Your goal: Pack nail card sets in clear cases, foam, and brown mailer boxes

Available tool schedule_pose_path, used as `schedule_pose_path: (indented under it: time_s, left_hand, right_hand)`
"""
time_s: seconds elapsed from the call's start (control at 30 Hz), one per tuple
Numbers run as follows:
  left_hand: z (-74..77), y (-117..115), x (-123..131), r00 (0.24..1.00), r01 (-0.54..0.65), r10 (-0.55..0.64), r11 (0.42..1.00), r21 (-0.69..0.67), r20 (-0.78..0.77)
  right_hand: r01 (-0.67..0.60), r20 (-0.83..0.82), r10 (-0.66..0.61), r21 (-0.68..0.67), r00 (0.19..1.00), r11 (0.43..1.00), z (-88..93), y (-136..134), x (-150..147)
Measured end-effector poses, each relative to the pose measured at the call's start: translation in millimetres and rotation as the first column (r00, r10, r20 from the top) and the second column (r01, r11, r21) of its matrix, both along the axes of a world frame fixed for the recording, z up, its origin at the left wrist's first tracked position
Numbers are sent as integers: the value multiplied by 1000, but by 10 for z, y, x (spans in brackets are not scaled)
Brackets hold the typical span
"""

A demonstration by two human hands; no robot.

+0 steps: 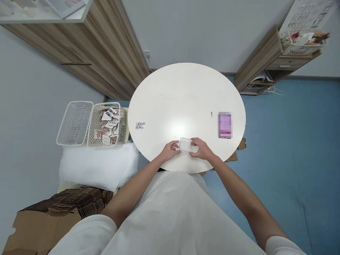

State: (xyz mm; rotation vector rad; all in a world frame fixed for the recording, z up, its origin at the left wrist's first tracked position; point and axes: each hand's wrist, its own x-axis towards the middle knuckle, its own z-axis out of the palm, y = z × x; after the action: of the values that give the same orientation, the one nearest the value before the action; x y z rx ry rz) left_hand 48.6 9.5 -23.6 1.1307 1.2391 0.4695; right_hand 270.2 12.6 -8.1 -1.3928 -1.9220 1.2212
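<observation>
A white oval table (186, 90) with a few dark flecks (211, 114) carries a translucent whitish case (185, 145) at its near edge, a small sheet (140, 125) of greyish-purple ovals by its left edge, and a pink-and-lilac rectangle (225, 125) with a red band, blurred into squares, by its right edge. Beyond the left edge, a white basket (122, 124) patterned with small holes holds pale cards (111, 123) printed in pink and purple. Streaked brown wood grain covers the cabinet (114, 53) past the far left, and the floor (281, 141) is blue.
</observation>
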Motion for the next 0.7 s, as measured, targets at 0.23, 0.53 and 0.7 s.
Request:
schedule_pose_path:
  time_s: [0.23,0.53,0.7]
  left_hand:
    - [-117,-53,53,990,-133,129,989,-66,-64]
    - [-260,-119,95,932,-78,82,997,27,-352]
    - [-289,-143,127,901,12,30,996,93,-434]
  right_hand:
    - [79,-44,-87,-160,995,984,-67,49,14]
    - [378,50,-384,-327,922,866,-336,304,-97]
    - [415,25,-444,-405,896,815,-442,380,-169]
